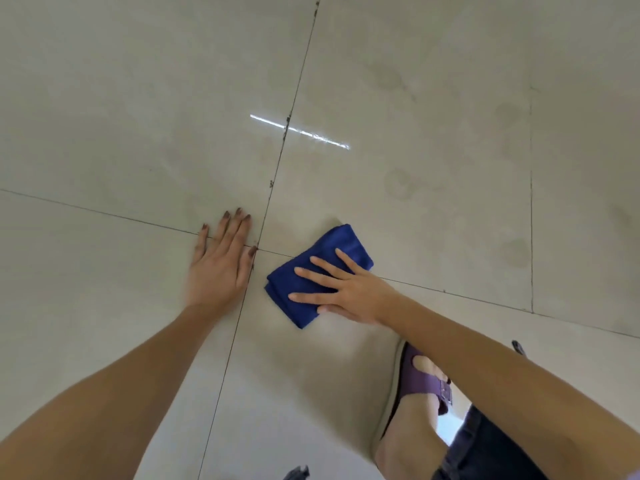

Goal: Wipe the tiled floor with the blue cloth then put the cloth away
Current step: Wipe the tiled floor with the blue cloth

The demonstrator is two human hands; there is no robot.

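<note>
Purple sandal [420,381] behind right hand [349,291] flat on blue cloth [313,271]

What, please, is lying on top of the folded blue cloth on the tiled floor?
The right hand lies flat, fingers spread, on the folded blue cloth, covering its near-right part. The pale tiled floor directly beneath the cloth is hidden.

Looks like an indoor room, probably someone's home: big glossy beige floor tiles [415,133] with dark grout lines [277,174], a ceiling light's reflection [299,130], and a purple sandal [420,379].
</note>
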